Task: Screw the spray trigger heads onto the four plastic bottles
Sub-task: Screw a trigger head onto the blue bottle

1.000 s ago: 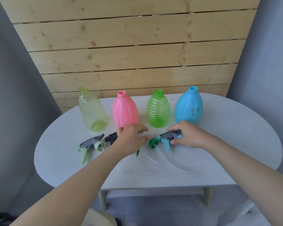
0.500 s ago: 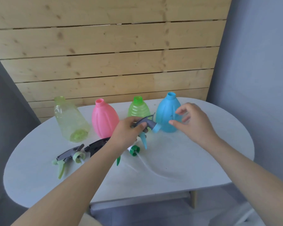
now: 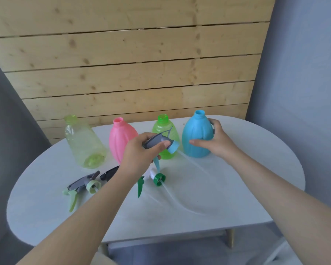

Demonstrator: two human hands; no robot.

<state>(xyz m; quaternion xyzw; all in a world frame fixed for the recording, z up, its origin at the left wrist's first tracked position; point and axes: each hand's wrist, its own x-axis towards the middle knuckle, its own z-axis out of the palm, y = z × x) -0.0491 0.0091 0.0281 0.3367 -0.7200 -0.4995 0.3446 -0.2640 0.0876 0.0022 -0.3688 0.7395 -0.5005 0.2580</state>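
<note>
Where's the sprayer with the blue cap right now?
The blue-capped sprayer is lifted off the table in the left hand, in front of the green bottle, just left of the blue bottle.

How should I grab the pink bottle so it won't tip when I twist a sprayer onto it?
Wrap your hand around the wide belly of the pink bottle, coming from the left side, which looks free. It stands upright with its narrow neck open on top, so leave the neck clear for the sprayer. The left hand holding the blue-collared sprayer blocks its right side for now.

Pale oval table [image 3: 237, 188] — pine-plank wall [image 3: 122, 73] behind, grey walls [image 3: 304, 73] either side
</note>
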